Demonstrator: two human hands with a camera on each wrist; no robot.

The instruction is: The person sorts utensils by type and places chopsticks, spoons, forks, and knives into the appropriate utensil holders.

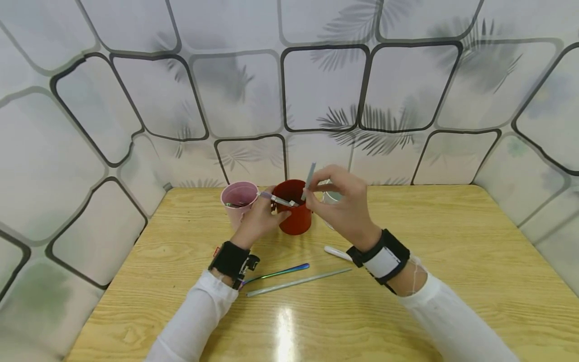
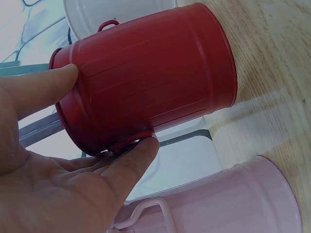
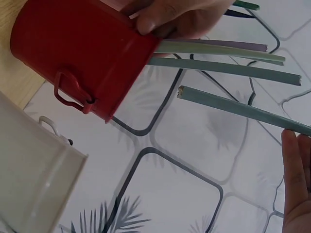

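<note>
My left hand (image 1: 261, 217) holds a small red bucket (image 1: 296, 221) near its rim. In the left wrist view the thumb (image 2: 60, 80) presses the rim side and the fingers lie along the side handle. Several slim sticks (image 3: 228, 68), green, grey-green and mauve, stand out of the bucket's mouth. Above that mouth my right hand (image 1: 341, 198) pinches another slim grey-green stick (image 3: 233, 106). Its lower end is just outside the rim in the right wrist view, apart from the other sticks.
A pink bucket (image 1: 235, 213) with thin things inside stands left of the red one; a white bucket (image 3: 34, 170) stands right, partly behind my right hand. On the wooden table (image 1: 452, 241) lie a rainbow-coloured metal utensil (image 1: 285, 271), a long grey-green stick (image 1: 298, 283) and a white handle-like piece (image 1: 336, 252).
</note>
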